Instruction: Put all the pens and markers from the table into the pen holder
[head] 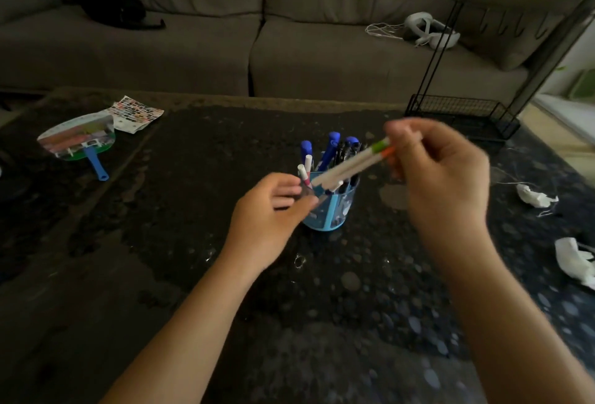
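A blue pen holder (331,213) stands in the middle of the dark stone table (193,242), with several blue-capped markers and white pens in it. My right hand (441,175) is above and to the right of it, shut on two white markers (351,167), one with a green end and one with an orange end. The markers slope down to the left and their lower tips are over the holder's mouth. My left hand (270,210) is against the holder's left side, fingers curled by its rim.
A hand fan with a blue handle (80,142) and a patterned sheet (135,115) lie at the far left. A black wire rack (463,113) stands at the far right. Crumpled white tissues (576,262) lie on the right. A grey sofa is behind the table.
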